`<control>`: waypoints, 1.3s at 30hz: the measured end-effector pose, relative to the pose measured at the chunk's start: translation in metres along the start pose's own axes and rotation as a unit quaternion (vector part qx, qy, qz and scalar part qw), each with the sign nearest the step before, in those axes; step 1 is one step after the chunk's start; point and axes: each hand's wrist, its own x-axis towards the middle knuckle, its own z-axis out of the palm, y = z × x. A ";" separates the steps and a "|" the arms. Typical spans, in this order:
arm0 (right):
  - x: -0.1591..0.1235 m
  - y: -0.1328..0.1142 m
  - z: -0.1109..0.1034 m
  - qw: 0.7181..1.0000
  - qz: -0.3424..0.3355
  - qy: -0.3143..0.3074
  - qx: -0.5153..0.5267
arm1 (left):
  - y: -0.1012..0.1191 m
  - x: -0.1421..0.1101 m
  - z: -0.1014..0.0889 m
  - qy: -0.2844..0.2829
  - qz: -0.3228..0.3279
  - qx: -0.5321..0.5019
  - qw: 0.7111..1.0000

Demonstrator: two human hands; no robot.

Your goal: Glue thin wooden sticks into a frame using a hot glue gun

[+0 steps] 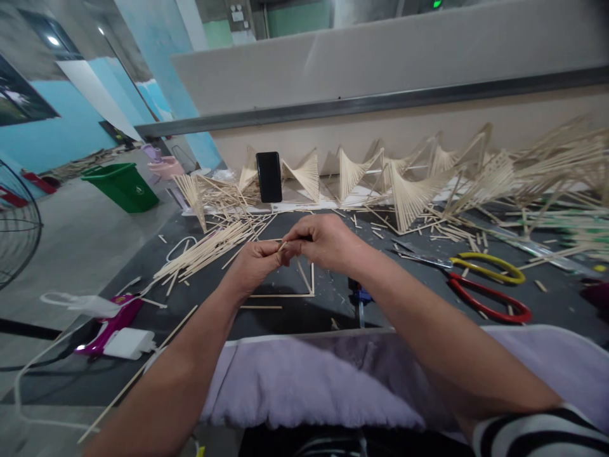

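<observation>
My left hand (252, 266) and my right hand (321, 241) meet over the dark table, fingertips together. Both are closed in a pinch at a thin wooden stick (282, 246), of which only a short piece shows between the fingers. Beneath them lies a frame of thin sticks (290, 296), with a corner and a slanting stick in sight; my hands hide its far side. Nearer to me, a loose stick (261, 308) lies parallel to the frame's front edge. Right of the frame is a blue tool (362, 296), partly hidden by my right forearm.
Scissors (485, 289) with one yellow and one red handle lie at right. Loose sticks (214, 251) are heaped at left, near a purple power strip (107, 327). Twisted stick models (404, 197) line the back, with a phone (269, 178) propped upright. Purple cloth (304, 381) covers my lap.
</observation>
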 end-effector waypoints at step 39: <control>-0.124 0.052 -0.028 0.923 0.095 -0.127 -0.350 | -0.002 0.002 0.003 0.027 -0.005 -0.005 1.000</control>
